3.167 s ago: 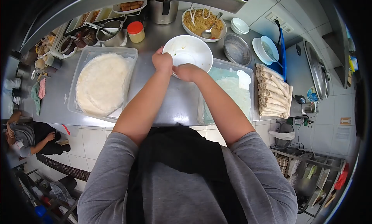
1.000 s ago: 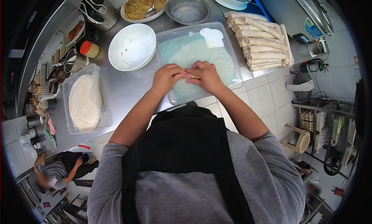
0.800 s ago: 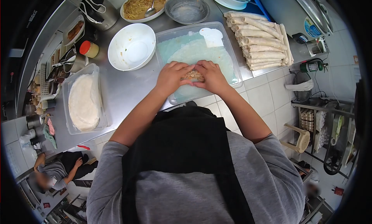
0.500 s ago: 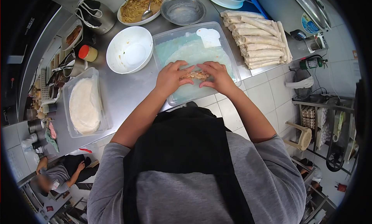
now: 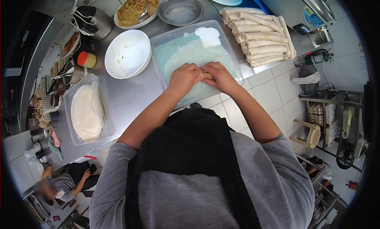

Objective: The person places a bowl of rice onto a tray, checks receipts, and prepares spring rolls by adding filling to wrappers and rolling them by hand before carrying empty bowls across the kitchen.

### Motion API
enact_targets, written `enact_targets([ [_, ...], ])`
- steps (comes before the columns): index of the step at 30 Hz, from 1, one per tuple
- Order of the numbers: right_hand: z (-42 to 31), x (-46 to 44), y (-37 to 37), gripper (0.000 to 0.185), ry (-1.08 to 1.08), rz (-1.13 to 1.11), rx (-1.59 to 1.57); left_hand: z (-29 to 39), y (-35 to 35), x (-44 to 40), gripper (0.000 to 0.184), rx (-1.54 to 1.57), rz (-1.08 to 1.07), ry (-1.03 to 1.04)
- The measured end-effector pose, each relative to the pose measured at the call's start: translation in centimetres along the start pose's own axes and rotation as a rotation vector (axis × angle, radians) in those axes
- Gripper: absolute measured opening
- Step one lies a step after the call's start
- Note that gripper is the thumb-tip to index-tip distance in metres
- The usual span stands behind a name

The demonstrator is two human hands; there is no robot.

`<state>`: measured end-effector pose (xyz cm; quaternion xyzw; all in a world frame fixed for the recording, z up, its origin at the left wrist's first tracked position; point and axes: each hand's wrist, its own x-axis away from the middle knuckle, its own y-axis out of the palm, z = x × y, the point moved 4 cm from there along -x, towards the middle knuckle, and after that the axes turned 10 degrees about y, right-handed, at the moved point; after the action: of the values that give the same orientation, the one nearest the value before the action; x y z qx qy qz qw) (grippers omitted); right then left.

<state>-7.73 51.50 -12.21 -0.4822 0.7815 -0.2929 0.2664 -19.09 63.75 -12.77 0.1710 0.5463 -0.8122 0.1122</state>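
A round, pale spring roll wrapper (image 5: pixel 186 57) lies flat on a clear plastic lid or tray (image 5: pixel 227 39) at the counter's front. Near the wrapper's lower part is a clump of brownish filling (image 5: pixel 205 75), mostly covered by my fingers. From the left, my left hand (image 5: pixel 185 78) closes on the clump, fingers curled together. My right hand (image 5: pixel 221 77) presses its other end, with thumb and fingers pinched around it. The two hands' fingertips nearly meet over the filling.
Rolled spring rolls (image 5: pixel 263 41) are stacked at the right. A white bowl (image 5: pixel 128 55), a metal bowl (image 5: pixel 180 10) and a dish of noodle-like food (image 5: pixel 136 9) with a spoon stand behind. At left is a tub of wrappers (image 5: pixel 86 114). Another person (image 5: pixel 69 181) is at lower left.
Both hands have drawn closer together, squeezing the filling into a shorter clump that shows less between the fingers. The view has shifted slightly.
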Motion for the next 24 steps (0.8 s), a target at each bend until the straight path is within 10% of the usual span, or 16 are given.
enact_targets([
  [21, 2.3, 2.5, -1.9, 0.022, -0.070, 0.154, 0.047, 1.9, 1.7, -2.1, 0.046, -0.032, -0.155, -0.094],
  [24, 3.1, 2.7, -2.4, 0.023, 0.127, 0.070, -0.110, 1.7, 0.0, -1.1, 0.045, 0.020, 0.086, -0.050],
])
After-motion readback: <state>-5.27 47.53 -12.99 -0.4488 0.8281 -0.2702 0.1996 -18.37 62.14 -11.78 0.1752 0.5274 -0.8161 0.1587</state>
